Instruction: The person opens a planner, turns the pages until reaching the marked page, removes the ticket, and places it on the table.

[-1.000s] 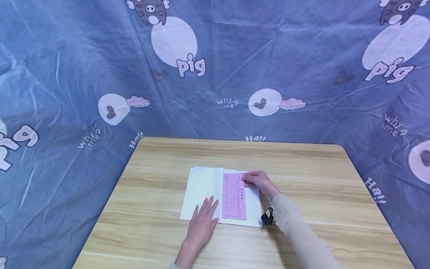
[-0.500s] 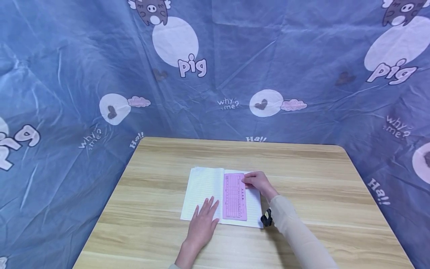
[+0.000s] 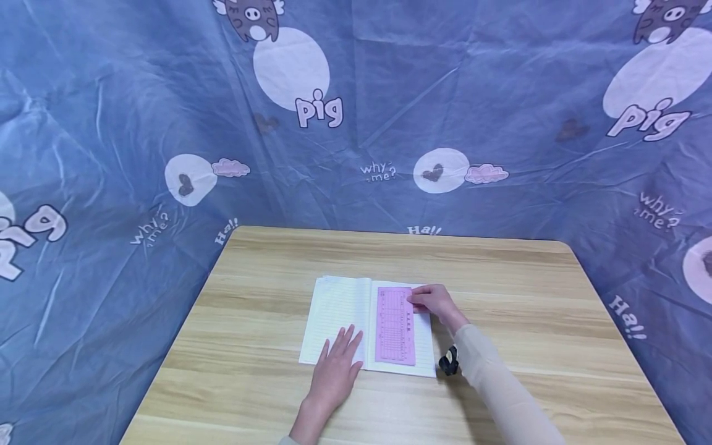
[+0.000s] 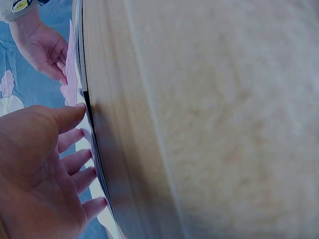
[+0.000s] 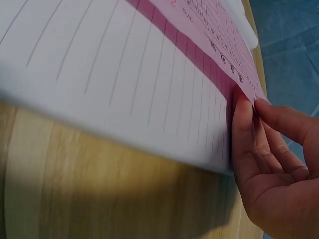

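Observation:
An open lined notebook (image 3: pixel 339 306) lies on the wooden table. Over its right page is a pink printed form (image 3: pixel 395 327), turned sideways, with a grid and dark characters. My right hand (image 3: pixel 436 301) pinches the form's far right edge between thumb and fingers. In the right wrist view the held edge of the pink form (image 5: pixel 219 55) is raised off the lined page (image 5: pixel 124 74) and casts a shadow there. My left hand (image 3: pixel 334 374) rests on the left page's lower part, fingers spread. From the left wrist view, the left hand (image 4: pixel 50 169) has its fingertips on the notebook.
The wooden table (image 3: pixel 267 259) extends around the notebook on all sides. Behind and beside it hangs a blue cloth (image 3: pixel 389 93) with pig prints. A small black device (image 3: pixel 449 360) sits at the right wrist, near the notebook's lower right corner.
The pink form has slid slightly to the right, away from the notebook's centre fold, along with my right hand. My left hand has stayed in place on the left page.

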A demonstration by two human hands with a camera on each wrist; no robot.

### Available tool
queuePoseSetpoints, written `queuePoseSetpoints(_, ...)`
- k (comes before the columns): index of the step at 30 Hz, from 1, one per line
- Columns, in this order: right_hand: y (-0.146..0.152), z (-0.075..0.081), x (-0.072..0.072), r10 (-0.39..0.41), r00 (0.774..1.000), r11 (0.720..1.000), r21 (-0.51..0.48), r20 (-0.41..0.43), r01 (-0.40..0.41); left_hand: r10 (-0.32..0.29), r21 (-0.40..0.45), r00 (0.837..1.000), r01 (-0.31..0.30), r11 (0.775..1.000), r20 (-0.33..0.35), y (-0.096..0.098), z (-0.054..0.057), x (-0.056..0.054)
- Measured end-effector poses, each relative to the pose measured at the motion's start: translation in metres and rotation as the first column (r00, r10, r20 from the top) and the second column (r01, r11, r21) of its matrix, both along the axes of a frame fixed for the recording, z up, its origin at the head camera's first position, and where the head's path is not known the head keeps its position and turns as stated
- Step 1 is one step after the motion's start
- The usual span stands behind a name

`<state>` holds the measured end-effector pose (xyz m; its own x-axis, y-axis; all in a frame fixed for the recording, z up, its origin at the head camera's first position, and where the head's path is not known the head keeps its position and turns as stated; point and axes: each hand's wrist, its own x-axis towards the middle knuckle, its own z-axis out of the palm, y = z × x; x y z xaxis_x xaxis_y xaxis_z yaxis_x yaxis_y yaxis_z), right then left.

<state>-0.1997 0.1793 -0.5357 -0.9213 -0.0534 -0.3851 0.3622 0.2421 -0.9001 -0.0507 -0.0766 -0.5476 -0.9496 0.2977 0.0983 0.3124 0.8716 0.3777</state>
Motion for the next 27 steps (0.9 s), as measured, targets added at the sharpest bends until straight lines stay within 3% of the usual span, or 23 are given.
queuePoseSetpoints(9,0.017,-0.001,0.001,0.002,1.000,1.000,-0.026,0.010,-0.002,-0.008,0.007,1.000,0.008,1.000,-0.028,-0.001,-0.004,0.000)
queuePoseSetpoints(18,0.031,0.001,0.003,0.013,1.000,0.997,-0.070,-0.011,-0.014,-0.006,-0.001,1.000,0.006,1.000,0.002,-0.001,-0.005,-0.002)
queuePoseSetpoints(27,0.046,0.001,0.007,0.021,1.000,0.999,-0.050,-0.012,-0.021,-0.012,0.002,1.000,0.012,1.000,-0.008,-0.001,-0.004,0.000)
